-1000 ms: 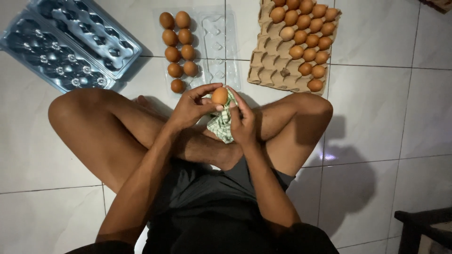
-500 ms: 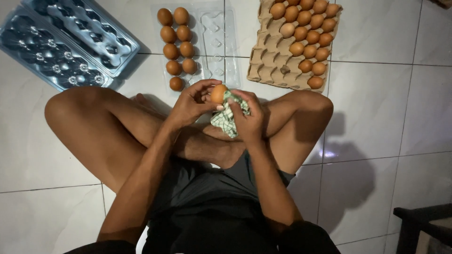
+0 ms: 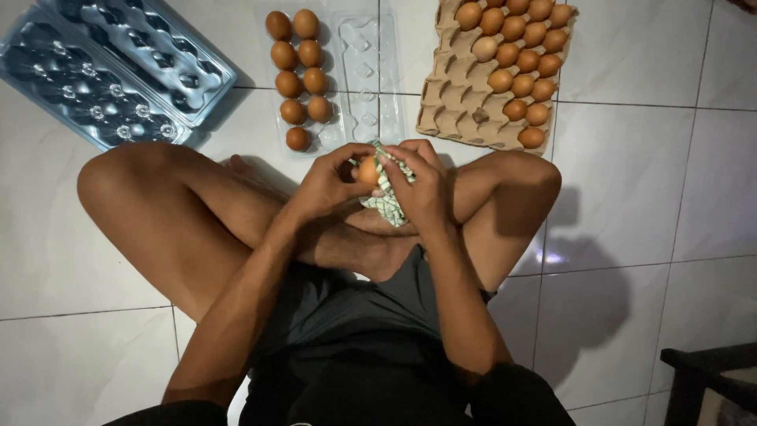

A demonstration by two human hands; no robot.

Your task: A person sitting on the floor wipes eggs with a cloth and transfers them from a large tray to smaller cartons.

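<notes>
White tile floor, person sitting cross-legged. Left hand pinches a brown egg just below the clear tray; right hand presses a patterned cloth against it. Light, smooth, fragile, so I'd cradle its sides gently.

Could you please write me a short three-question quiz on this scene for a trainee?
1. True or false: the left hand holds a brown egg.
2. What does the right hand press against that egg: (a) a sponge, (b) a patterned cloth, (c) a brush?
3. Which container holds more eggs, the clear plastic tray or the cardboard tray?

Key
1. True.
2. (b), a green and white cloth.
3. The cardboard tray; the clear one holds nine.
</notes>
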